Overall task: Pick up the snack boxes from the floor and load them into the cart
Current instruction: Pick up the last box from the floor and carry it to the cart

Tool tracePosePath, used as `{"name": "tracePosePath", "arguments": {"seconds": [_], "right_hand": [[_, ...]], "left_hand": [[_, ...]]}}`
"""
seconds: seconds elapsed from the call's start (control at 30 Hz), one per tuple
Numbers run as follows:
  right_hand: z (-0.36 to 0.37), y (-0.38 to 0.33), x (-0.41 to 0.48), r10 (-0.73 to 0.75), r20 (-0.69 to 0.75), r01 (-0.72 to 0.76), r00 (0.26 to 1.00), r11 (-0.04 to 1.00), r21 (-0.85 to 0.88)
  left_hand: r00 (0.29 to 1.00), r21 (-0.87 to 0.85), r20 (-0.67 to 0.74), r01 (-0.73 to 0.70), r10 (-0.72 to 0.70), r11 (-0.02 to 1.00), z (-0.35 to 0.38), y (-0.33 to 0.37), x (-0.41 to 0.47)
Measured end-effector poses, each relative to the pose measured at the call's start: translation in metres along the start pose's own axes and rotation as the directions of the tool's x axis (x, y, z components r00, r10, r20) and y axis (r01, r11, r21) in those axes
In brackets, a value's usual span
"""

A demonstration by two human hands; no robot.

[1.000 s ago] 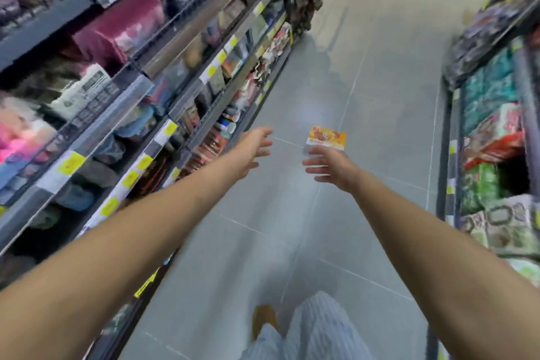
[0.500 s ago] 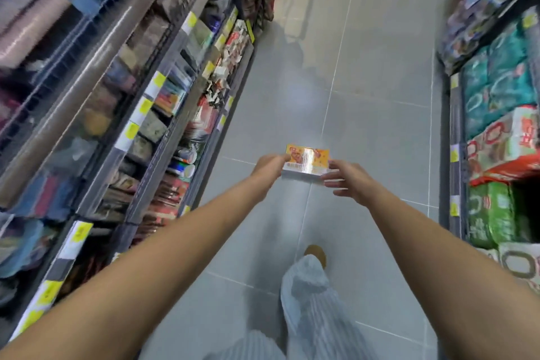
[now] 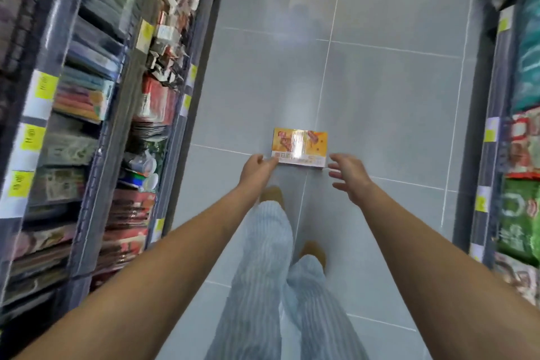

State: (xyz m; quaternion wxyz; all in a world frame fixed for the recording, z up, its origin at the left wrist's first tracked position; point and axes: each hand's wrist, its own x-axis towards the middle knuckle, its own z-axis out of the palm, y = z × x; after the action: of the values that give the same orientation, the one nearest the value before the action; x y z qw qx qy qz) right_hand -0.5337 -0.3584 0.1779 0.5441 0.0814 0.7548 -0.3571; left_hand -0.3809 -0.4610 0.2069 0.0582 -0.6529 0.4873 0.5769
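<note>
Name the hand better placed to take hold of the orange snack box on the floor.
Left. The left hand already has fingertips against the flat orange cardboard snack box at its near left corner; the right hand is spread open just short of the right end.

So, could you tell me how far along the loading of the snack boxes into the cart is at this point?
Nothing looks loaded: no cart is in view. In hand: an orange snack box lies on the grey floor, the left hand at its left edge and the right hand open by its right edge, neither visibly gripping. Left: grasp it, lift it and carry it to the cart.
</note>
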Motion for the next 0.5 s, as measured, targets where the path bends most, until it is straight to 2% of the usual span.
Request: {"name": "tracePosePath", "arguments": {"seconds": [0.27,0.5], "right_hand": [[0.03,0.0,0.132,0.111,-0.104,-0.11,0.988,0.994,0.009],[0.044,0.032,0.249,0.176,-0.13,-0.181,0.976,0.983,-0.029]], "left_hand": [[0.985,-0.021,0.127,0.124,-0.121,0.992,0.036,0.002,0.149],[0.969,-0.076,0.154,0.205,-0.191,0.976,0.086,-0.03,0.267]]}}
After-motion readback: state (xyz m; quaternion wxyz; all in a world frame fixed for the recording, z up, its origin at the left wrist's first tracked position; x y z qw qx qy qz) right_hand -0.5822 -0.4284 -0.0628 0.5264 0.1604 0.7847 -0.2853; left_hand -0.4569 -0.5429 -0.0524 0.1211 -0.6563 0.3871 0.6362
